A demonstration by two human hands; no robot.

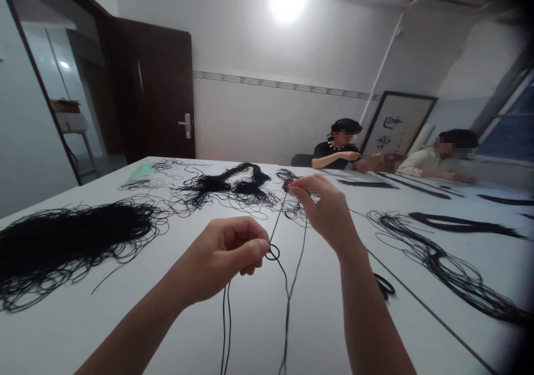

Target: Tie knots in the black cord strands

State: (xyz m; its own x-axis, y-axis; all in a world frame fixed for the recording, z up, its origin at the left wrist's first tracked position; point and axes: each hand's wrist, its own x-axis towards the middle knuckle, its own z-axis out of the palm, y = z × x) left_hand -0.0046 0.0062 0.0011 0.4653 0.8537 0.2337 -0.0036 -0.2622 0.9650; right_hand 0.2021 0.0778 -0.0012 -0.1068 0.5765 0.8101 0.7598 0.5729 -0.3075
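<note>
My left hand (233, 248) is closed, thumb and fingers pinching a thin black cord. Just beside its fingertips the black cord (272, 252) forms a small round loop, and two strands hang below the hand. Higher and to the right, my right hand (323, 200) pinches a stretch of cord that runs taut up from the loop. More cord hangs down between the hands toward the table's front. Behind the right fingertips lies a small tangle with some red in it, partly hidden.
A large black cord bundle (83, 236) lies left on the white table (175, 330). Tangled black cords (237, 183) lie at the back, with a pale green object (142, 172). More cord bundles (438, 258) lie right. Two people sit at the far right side.
</note>
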